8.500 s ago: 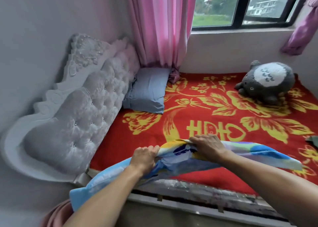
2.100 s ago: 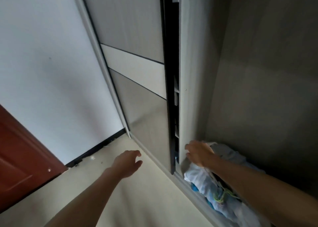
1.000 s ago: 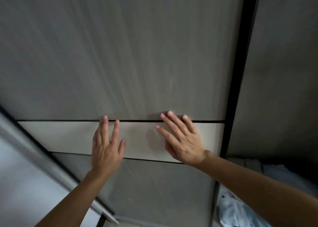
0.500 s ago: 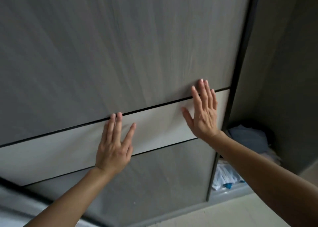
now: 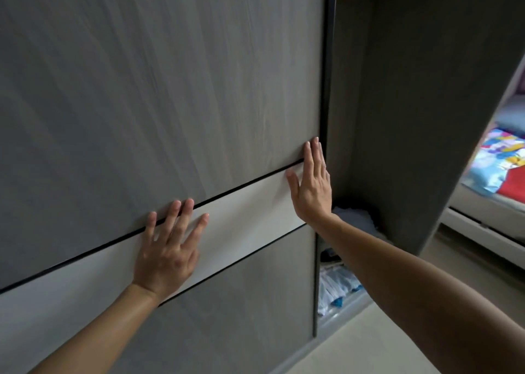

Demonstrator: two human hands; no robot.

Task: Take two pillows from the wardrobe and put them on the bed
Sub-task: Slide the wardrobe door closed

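Left hand point(image 5: 166, 256): flat on the pale band point(image 5: 233, 217) of the sliding door point(image 5: 159, 89), fingers point(image 5: 186, 212) spread apart, clamped on nothing; forearm cut off at the lower edge.
Right hand point(image 5: 311, 187): flat at the door's right edge, at 2 o'clock from the left hand, fingers point(image 5: 312, 153) straight and close together, holding nothing.
Sliding door: grey wood grain, fills the left and centre, top and left cut off.
Wardrobe point(image 5: 412, 118): open at 3 o'clock from the right hand, interior dark.
Wardrobe contents: bluish-grey fabric point(image 5: 355, 216) behind the right wrist, white and blue bundle point(image 5: 336, 287) below it; whether either is a pillow cannot be told.
Bed point(image 5: 511, 183): at the far right edge, mostly cut off, red cover showing.
Pillow on bed point(image 5: 494, 160): colourful, blue-edged, partly hidden by the wardrobe's side panel.
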